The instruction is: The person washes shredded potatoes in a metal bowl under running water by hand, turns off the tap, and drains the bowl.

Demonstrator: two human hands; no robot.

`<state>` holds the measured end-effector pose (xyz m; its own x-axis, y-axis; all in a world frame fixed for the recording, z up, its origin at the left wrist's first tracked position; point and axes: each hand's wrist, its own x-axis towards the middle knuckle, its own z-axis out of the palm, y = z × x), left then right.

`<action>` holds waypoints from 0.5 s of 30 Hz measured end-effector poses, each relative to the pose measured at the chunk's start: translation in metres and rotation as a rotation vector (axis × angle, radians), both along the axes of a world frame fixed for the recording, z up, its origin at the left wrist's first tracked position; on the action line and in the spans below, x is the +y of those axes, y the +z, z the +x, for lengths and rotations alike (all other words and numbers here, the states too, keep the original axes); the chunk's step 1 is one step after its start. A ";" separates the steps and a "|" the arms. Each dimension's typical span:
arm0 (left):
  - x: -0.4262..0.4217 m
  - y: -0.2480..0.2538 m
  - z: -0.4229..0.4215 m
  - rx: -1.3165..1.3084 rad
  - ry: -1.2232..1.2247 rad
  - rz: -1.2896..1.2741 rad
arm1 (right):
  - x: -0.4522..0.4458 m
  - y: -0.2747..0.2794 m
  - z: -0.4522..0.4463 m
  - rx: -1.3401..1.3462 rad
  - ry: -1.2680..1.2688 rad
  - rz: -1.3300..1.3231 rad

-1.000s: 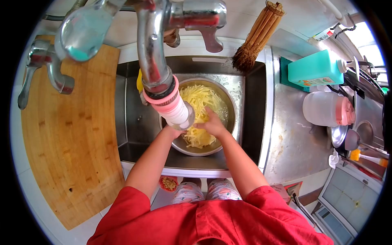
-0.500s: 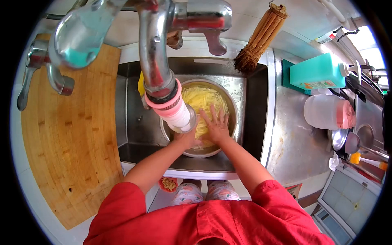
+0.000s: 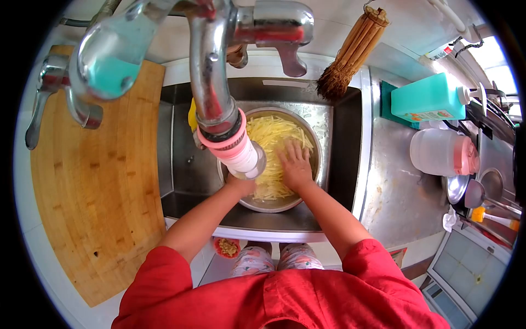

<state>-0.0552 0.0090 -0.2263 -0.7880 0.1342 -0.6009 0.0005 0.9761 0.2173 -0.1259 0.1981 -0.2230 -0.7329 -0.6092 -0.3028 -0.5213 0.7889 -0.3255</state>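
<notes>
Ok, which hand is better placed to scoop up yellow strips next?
Probably the right hand: its fingers lie over the yellow strips in plain view, while the faucet nozzle partly hides the left hand.

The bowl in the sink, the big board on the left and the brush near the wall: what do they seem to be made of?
The bowl is probably stainless steel: smooth, with a shiny grey rim. The board is likely bamboo, perhaps other wood, smooth-looking; tan strips carry darker, node-like marks. The brush looks like unpolished bamboo or wood: bundled tan sticks end in frayed brown bristles.
</notes>
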 end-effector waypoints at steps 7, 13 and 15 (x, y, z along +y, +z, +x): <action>0.000 0.030 -0.048 0.249 0.113 0.043 | -0.028 0.024 -0.016 0.198 -0.131 -0.236; -0.010 0.011 -0.046 0.264 -0.088 0.176 | -0.031 -0.005 -0.021 -0.022 -0.057 0.103; -0.006 0.032 -0.037 0.100 -0.153 0.188 | -0.035 -0.002 -0.018 -0.053 -0.031 0.261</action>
<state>-0.0924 0.0030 -0.1945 -0.8044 0.3581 -0.4739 0.1754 0.9055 0.3865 -0.1440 0.1628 -0.2245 -0.7290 -0.4832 -0.4849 -0.4835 0.8649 -0.1348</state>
